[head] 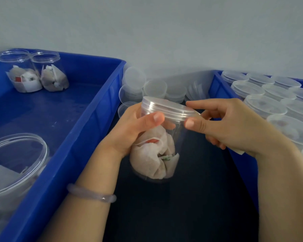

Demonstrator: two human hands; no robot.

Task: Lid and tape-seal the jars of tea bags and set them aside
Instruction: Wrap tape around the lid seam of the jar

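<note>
A clear plastic jar (157,154) filled with tea bags is held in the air between two blue bins. My left hand (129,131) grips its upper wall, thumb across the front just under the lid. A translucent lid (166,107) sits on the jar's mouth. My right hand (224,123) is at the lid's right edge, thumb and forefinger pinching at the rim; whether a strip of clear tape is between them I cannot tell.
Left blue bin (98,109) holds two open jars of tea bags (37,74) at the back and one larger jar (16,165) near me. Loose lids (154,88) are stacked behind. Right blue bin (215,82) holds several lidded jars (269,102). Dark tabletop (191,206) lies below.
</note>
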